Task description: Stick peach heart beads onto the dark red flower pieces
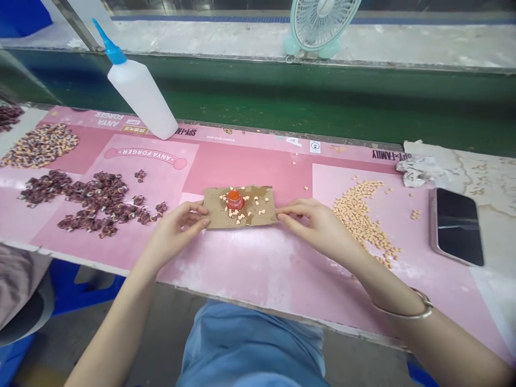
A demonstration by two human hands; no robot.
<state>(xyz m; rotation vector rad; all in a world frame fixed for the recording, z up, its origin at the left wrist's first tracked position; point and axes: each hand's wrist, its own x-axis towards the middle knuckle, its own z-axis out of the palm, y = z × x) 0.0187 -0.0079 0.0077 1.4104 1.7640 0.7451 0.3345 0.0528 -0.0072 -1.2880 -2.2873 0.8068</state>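
A brown cardboard piece [213,207] lies in front of me on the pink printed mat. My left hand [182,226] pinches its left edge between thumb and fingers. At the right edge, my right hand [308,217] grips it the same way. A small red cap-like thing [235,199] stands on the cardboard, left of its middle. Around it several tiny pale pieces [257,201] are scattered on a wet, shiny patch. Right of my right hand is a pile of similar small tan pieces [360,215]. Dark purple-brown clustered pieces [100,199] lie left of my left hand.
A white squeeze bottle [143,97] with a blue nozzle leans at the back left. Beyond the small two-tone pieces [42,145] are more dark ones. A phone [457,226] and crumpled tissue [421,171] lie right. A mint fan [322,24] stands on the ledge.
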